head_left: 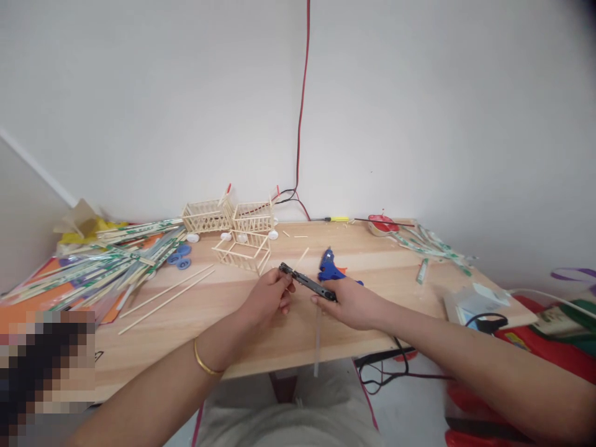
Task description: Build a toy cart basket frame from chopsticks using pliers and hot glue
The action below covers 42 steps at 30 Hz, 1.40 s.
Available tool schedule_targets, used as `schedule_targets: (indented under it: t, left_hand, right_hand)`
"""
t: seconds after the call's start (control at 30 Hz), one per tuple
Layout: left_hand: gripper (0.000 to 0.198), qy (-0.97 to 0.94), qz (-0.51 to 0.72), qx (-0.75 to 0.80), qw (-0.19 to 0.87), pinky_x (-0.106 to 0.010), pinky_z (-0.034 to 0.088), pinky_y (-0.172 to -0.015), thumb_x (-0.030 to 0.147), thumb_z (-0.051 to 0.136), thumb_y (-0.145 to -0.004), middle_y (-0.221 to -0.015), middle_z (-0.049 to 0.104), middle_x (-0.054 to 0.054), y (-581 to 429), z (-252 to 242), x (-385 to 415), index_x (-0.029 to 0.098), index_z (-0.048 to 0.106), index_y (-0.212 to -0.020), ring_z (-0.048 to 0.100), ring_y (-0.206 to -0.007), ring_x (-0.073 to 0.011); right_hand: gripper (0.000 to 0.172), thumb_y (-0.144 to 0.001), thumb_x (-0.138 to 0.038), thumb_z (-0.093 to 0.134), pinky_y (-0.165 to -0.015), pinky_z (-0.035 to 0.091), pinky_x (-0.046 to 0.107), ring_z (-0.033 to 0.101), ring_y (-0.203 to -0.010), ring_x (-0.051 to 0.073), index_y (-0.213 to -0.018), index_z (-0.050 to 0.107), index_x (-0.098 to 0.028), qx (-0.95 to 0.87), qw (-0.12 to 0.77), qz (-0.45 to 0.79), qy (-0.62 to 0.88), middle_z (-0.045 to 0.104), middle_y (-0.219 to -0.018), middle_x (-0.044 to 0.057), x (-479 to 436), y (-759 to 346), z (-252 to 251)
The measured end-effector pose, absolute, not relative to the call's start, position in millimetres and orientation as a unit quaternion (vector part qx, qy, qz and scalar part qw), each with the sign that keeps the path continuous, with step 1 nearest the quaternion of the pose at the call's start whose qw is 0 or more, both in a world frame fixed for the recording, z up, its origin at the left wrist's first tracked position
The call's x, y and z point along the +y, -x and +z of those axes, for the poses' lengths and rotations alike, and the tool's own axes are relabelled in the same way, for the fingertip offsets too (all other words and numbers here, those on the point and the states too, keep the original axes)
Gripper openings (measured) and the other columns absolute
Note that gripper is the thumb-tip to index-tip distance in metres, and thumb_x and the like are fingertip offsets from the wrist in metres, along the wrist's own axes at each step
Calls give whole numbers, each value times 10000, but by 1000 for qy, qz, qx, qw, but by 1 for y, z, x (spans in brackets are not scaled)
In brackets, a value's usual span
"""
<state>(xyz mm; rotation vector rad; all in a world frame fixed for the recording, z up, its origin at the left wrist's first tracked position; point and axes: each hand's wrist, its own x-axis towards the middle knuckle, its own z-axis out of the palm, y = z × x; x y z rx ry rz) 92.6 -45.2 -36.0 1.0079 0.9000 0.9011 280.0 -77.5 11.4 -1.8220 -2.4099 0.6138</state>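
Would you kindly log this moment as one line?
left hand: one end of dark tool | right hand: other end | beyond hands: blue glue gun, stick frame

R hand [347,304]: most fingertips hidden, can't see exact grip on blk tool [305,283]. Tool markings too small to read. L hand [274,288]: some fingers tucked out of sight, overlap unclear. Blue glue gun [329,267] lower part blocked by R hand; clear stick [317,341] top end hidden there too. L forearm [172,366] cut by btm edge, R forearm [465,338] by R edge. Red cable [302,99] runs off top. Purple ribbon [570,273] + red bag [535,344] cropped at R. Btm-L pixelated block [46,366] unreadable. Print on stick packets [135,254] too small.
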Motion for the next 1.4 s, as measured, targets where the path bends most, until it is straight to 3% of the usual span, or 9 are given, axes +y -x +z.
schedule_targets:
  t: [0.2, 0.37, 0.5, 0.63, 1.2, 1.4]
  left_hand:
    - [193, -408, 342, 436, 725, -140, 284, -318, 310, 528, -837, -608, 478, 51, -94, -33, -48, 171, 426, -751, 305, -338, -12]
    - [152, -395, 320, 448, 736, -134, 283, -326, 239, 485, -865, -595, 491, 42, -94, -35, -46, 164, 426, -746, 303, -336, -8]
    - [171, -395, 316, 457, 732, -132, 272, -318, 247, 506, -860, -568, 491, 43, -93, -35, -44, 158, 435, -731, 302, -328, -10]
    - [192, -403, 315, 458, 727, -139, 282, -314, 231, 476, -871, -566, 493, 35, -93, -34, -43, 152, 438, -700, 297, -326, -11]
    - [190, -430, 296, 490, 699, -142, 253, -306, 258, 498, -850, -503, 481, 52, -89, -33, -40, 166, 438, -694, 282, -303, -17]
    - [162, -434, 287, 490, 699, -143, 259, -314, 237, 477, -839, -502, 480, 50, -88, -33, -37, 164, 438, -700, 277, -307, -19]
  right_hand:
    - [329, -847, -425, 490, -661, 432, 254, 637, -794, 215, -953, 670, -170, -782, 8, 230, 579, 703, -862, 94, -75, -281, 8]
    - [311, -841, -416, 484, -594, 418, 241, 631, -712, 196, -913, 669, -175, -783, -1, 239, 574, 697, -813, 75, -72, -280, 2]
    - [407, -838, -516, 455, -496, 374, 233, 599, -587, 175, -841, 661, -165, -765, -46, 270, 583, 659, -687, 66, -68, -281, 1]
    - [519, -831, -613, 399, -522, 381, 240, 593, -611, 176, -871, 656, -164, -787, -42, 252, 562, 655, -713, 77, -67, -281, 5]
    - [484, -811, -591, 465, -508, 383, 235, 571, -576, 164, -752, 658, -152, -734, -27, 278, 620, 626, -643, 66, -66, -273, -3]
    - [555, -788, -660, 435, -457, 359, 227, 551, -516, 149, -809, 651, -149, -728, -76, 313, 606, 595, -580, 40, -59, -270, 2]
